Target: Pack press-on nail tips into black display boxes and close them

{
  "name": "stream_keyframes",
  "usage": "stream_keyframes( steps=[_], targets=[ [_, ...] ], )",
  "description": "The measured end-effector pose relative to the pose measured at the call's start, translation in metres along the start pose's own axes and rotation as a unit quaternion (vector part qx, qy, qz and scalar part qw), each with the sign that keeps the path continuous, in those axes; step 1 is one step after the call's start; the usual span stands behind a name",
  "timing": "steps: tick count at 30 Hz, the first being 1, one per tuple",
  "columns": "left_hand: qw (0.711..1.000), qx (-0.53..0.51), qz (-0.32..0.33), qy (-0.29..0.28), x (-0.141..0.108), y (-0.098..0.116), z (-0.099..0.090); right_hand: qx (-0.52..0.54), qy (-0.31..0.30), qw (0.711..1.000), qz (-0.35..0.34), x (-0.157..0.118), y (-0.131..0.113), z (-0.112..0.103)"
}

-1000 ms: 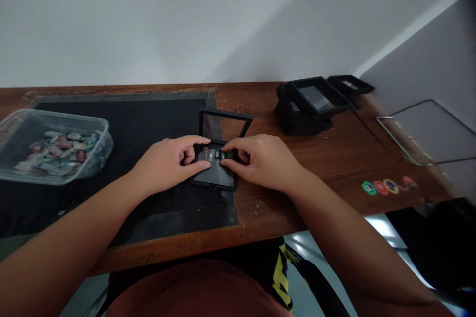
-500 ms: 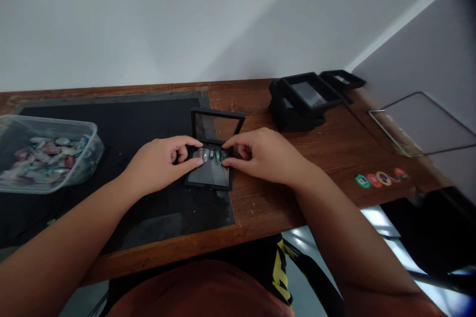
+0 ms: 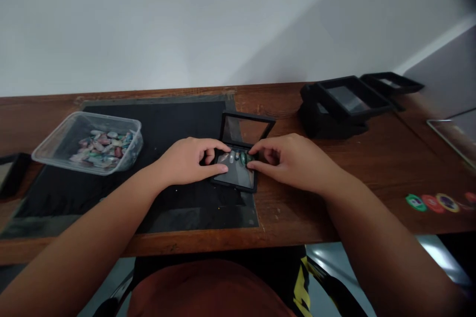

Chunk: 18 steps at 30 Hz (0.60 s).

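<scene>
A black display frame lies open like a book, its lid tilted up at the back. Across the clear film of its lower half runs a row of several small polished stones, green, grey and pinkish. My left hand has thumb and forefinger at the two ends of the pinkish stone on the left. At the right end of the row, my right hand pinches a dark green stone, partly hidden by the fingertips. The other fingers of both hands are curled.
Left of the frame, a clear plastic tub holds many mixed stones on a black mat. More black frames are stacked at the back right. Round coloured stickers lie on the wooden table at right; another black frame is at far left.
My view has turned left, so everything sits further right and the far-left frame shows. The pinkish stone now slants more between my left fingers. My right hand stays at the right end.
</scene>
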<state>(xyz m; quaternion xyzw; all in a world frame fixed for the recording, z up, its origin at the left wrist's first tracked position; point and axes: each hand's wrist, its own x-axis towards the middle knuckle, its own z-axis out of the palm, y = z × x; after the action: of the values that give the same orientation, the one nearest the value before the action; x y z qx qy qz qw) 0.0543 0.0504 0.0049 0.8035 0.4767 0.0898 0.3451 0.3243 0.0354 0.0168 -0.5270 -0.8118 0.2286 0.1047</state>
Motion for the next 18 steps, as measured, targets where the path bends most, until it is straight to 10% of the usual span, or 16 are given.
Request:
stream_keyframes(
  steps=[18],
  targets=[
    [0.999,-0.036,-0.005,0.039,-0.001,-0.008,0.006,0.145,-0.008,0.989,-0.021,-0.011,0.005,-0.01]
  ],
)
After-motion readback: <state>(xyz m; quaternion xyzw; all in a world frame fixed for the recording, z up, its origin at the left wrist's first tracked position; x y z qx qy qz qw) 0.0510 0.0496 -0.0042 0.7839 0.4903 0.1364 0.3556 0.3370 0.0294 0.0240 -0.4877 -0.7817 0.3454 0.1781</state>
